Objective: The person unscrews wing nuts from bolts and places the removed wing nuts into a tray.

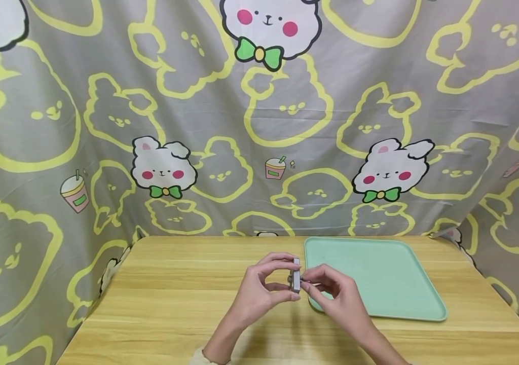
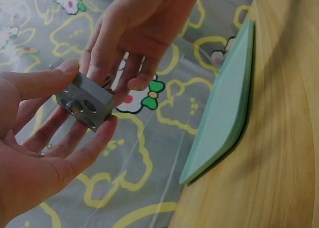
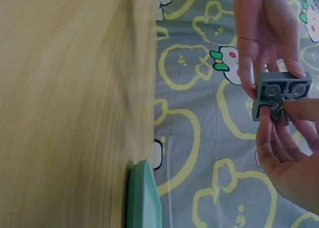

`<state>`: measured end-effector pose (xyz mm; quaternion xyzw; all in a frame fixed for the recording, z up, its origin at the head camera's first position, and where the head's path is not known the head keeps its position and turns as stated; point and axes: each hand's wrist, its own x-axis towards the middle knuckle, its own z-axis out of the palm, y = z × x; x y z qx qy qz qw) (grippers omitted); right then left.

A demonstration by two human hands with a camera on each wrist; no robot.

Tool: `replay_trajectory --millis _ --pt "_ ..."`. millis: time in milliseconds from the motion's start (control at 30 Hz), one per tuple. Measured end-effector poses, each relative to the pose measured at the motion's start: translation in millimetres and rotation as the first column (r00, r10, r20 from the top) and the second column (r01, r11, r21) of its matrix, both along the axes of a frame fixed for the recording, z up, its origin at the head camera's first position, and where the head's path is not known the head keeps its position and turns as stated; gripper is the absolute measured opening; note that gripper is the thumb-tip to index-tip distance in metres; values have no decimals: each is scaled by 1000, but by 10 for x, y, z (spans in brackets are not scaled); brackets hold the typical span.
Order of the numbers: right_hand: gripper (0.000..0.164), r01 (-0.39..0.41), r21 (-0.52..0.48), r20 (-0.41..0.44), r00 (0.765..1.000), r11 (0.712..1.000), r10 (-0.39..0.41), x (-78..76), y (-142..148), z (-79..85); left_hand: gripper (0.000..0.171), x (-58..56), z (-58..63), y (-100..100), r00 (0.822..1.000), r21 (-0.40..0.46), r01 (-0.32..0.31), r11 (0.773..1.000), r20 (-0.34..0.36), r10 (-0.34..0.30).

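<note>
A grey rectangular block [image 1: 296, 276] with round holes is held upright above the table by my left hand [image 1: 257, 291], thumb below and fingers above. In the left wrist view, a round metal stud [image 2: 74, 107] stands out of one face of the block [image 2: 94, 96]. My right hand [image 1: 341, 296] pinches a small metal piece [image 3: 283, 116] against the opposite face, which has round recesses in the right wrist view. The fingers partly cover this piece, so its exact kind is unclear; it looks like a wing nut.
A pale green tray [image 1: 378, 279] with a raised rim lies on the wooden table [image 1: 173, 284], to the right of and behind the hands. A grey curtain [image 1: 223, 116] with cartoon animals hangs along the table's back and sides.
</note>
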<state>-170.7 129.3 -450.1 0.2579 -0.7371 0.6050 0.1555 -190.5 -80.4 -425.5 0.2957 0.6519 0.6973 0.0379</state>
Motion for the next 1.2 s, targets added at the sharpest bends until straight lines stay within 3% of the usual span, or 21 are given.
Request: replay_trajectory --millis 133,267,333,433,500,567,633,767,900,967,1067,1133,1200 --pt "30 56 57 -217 975 997 -42 -12 -27 -25 45 -14 -13 -9 1000 33 17 999 -6 -17" --pt "35 105 96 -427 903 990 -54 -58 -25 -55 46 -15 -10 -15 999 77 44 996 -1 -44" --pt "24 113 96 -513 857 989 -49 -81 -27 -65 46 -12 -2 -17 998 97 55 994 5 -56" --pt "4 105 81 -591 806 991 -37 -100 -45 -58 46 -6 12 -22 998 109 62 992 17 -64" --pt "14 110 73 -620 783 991 -41 -103 -58 -52 47 -7 14 -24 998 115 66 991 16 -69" --pt "17 113 70 -628 777 991 -44 -102 -65 -51 46 -8 15 -26 997 114 66 991 19 -69" --pt "17 116 72 -617 785 991 -47 -100 -61 -61 46 -10 10 -27 998 112 64 992 21 -67" --pt "7 117 82 -566 823 990 -50 -96 -46 -83 47 -14 3 -33 999 96 47 994 13 -49" --pt "33 70 59 -455 890 996 -36 -71 -37 -71 46 -19 -2 -38 1000 68 16 998 5 -16" --pt "34 47 24 -348 937 999 -35 -53 -30 -53 46 -19 2 -34 1000 53 -1 999 -3 1" --pt "20 47 -43 -85 995 998 -51 -23 -16 -14 45 -11 11 -22 1000 29 -19 999 -15 20" --pt "14 60 -77 109 993 995 -52 -16 -1 12 45 -3 16 -11 1000 11 -22 1000 -22 22" --pt "20 64 -114 283 959 991 -29 -17 16 37 45 9 19 -3 999 -9 -20 1000 -27 20"
